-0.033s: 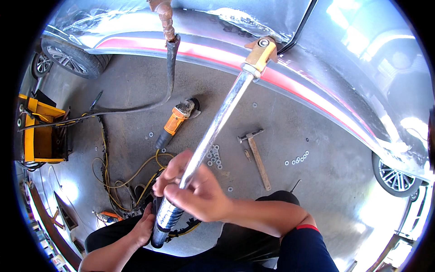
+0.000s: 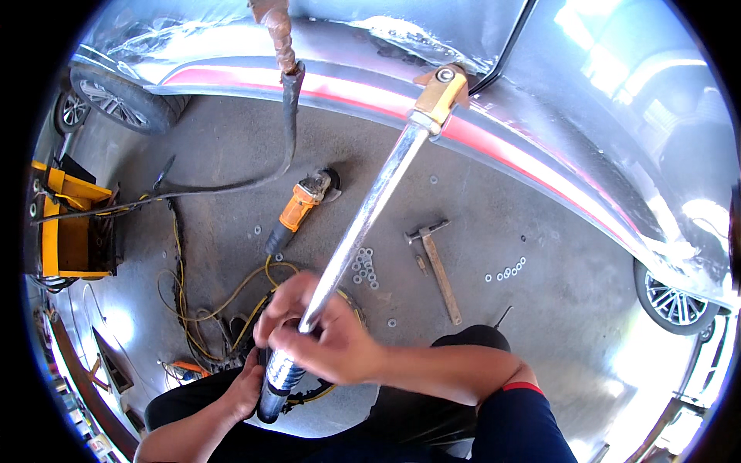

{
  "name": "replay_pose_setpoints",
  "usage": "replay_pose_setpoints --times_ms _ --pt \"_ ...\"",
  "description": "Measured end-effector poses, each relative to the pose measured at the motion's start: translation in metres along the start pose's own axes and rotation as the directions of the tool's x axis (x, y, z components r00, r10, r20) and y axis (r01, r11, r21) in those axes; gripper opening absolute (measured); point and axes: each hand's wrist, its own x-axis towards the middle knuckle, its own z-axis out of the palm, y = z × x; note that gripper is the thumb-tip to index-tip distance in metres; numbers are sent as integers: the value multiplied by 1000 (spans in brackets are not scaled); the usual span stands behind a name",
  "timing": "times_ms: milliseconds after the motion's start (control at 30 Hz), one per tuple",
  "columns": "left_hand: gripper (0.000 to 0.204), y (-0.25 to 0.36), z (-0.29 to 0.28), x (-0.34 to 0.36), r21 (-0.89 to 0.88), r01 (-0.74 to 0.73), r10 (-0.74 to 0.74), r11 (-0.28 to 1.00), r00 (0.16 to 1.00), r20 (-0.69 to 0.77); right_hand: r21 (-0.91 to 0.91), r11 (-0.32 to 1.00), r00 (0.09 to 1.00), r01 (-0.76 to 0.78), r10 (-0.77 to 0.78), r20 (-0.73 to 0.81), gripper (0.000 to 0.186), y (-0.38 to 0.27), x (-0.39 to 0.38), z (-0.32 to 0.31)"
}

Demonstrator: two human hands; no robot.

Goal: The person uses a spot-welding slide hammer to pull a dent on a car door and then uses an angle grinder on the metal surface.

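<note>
A slide hammer (image 2: 370,220) with a shiny steel rod runs diagonally up from my lap to the car. Its brass-coloured head (image 2: 440,96) meets the damaged lower edge of the car's grey body panel (image 2: 610,154). My left hand (image 2: 245,390) is closed on the dark handle at the tool's lower end, its fingers partly hidden. My right hand (image 2: 332,336) curls round the rod just above the grooved chrome section, slightly blurred, thumb across the front.
An orange angle grinder (image 2: 299,207), a wooden-handled hammer (image 2: 440,274) and several washers (image 2: 364,266) lie on the floor. A thick black cable (image 2: 290,131) hangs before the car. The yellow machine (image 2: 73,224) stands left, beside tangled cords (image 2: 179,285). Wheels (image 2: 127,100) flank the red-striped sill (image 2: 532,166).
My right hand has slid slightly down the rod toward the handle. The brass-coloured head has shifted a few pixels left; my left hand stays in place.
</note>
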Motion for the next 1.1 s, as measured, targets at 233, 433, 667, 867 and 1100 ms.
replay_pose_setpoints --times_ms 233,433,667,867,1100 --pt "65 2 -10 3 269 -50 30 962 996 79 180 981 995 -73 84 -51 24 -19 22 -17" --pt "61 -3 -10 -1 46 -87 86 995 996 20 134 963 972 -235 229 62 20 1 3 -5" --pt "57 7 -7 -3 -88 -296 234 951 877 -420 59 992 990 -108 112 -80 38 -18 14 -12" --pt "54 -17 -32 -8 260 368 -447 893 793 413 32 999 999 -28 27 17 26 -13 -3 3" --pt "63 -9 -21 7 -22 199 -191 980 959 208 70 995 998 -67 67 4 21 -16 4 -7"
